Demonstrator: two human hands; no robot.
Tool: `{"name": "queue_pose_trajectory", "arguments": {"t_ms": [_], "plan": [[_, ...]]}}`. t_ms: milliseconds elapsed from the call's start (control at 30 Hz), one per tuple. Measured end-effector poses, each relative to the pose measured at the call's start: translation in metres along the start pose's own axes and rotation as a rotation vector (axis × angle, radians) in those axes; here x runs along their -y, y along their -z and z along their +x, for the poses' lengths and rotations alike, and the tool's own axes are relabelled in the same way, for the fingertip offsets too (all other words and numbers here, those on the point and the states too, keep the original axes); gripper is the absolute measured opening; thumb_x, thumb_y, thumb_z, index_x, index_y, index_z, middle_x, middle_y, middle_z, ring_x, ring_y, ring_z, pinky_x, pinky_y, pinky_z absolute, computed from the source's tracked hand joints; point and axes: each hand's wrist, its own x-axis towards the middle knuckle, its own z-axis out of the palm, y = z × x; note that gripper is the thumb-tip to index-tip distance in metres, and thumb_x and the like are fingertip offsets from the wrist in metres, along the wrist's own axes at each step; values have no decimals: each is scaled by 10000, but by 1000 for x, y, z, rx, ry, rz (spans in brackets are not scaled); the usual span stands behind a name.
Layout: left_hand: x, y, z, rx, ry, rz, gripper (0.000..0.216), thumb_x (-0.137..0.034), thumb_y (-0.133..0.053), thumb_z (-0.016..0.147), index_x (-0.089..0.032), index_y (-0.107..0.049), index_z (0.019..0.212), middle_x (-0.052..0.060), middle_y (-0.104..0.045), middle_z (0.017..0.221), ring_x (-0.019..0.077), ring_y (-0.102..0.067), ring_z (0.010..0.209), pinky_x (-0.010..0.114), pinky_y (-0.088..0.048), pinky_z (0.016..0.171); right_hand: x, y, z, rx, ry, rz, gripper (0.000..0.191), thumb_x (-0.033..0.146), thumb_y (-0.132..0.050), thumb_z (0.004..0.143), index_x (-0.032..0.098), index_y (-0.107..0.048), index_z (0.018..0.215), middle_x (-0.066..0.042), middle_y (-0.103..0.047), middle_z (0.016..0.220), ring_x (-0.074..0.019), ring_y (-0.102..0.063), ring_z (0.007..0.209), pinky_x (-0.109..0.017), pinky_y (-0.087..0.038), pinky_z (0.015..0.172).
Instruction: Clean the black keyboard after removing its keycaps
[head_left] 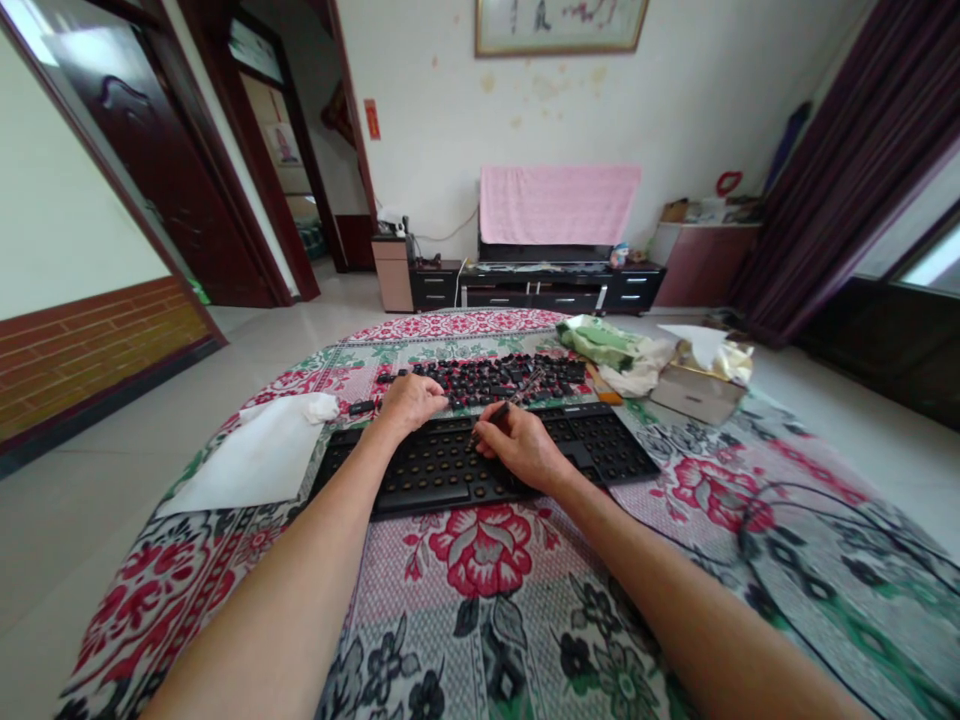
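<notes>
A black keyboard (427,475) with its keycaps off lies across the table in front of me, rows of small round key seats showing. My right hand (521,445) is closed around a slim dark pen-like tool (500,412), its lower end down at the middle of the keyboard. Over the keyboard's far edge is my left hand (409,402), thumb and fingers drawn together near the loose keycaps. Anything between those fingertips is too small to make out. The black keycaps (495,378) are spread in a wide heap just behind the keyboard.
White paper (251,460) with a crumpled tissue (321,407) lies on the left. A tissue box (697,390) and a green-and-white plastic bag (600,342) sit at the back right. A black cable (742,540) loops over the flowered tablecloth (480,620) on the right.
</notes>
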Motion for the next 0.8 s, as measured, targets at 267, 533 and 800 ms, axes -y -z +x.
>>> {"name": "queue_pose_trajectory", "arguments": {"t_ms": [267,533,800], "plan": [[4,-5,-5,27,75,83,241,-355,-595,675,-238,-737,831,27,-726,797,174,-638,744,244,-436,658,-3,0,1,6,20,-37,120,294,-539,797,183,-510,831,8,-600,628,-120,-606,572,-248,-503,564],[4,-6,-6,27,114,85,230,-350,-605,686,-265,-740,852,15,-728,906,181,-645,866,238,-453,769,-2,1,1,35,30,-4,163,334,-562,784,184,-512,822,11,-595,651,-119,-604,583,-255,-503,569],[3,-5,-8,26,111,89,227,-365,-598,695,-284,-739,854,3,-725,933,177,-643,899,226,-453,795,6,1,-5,189,86,58,203,356,-599,776,174,-539,844,-8,-632,724,-113,-612,630,-253,-500,608]]}}
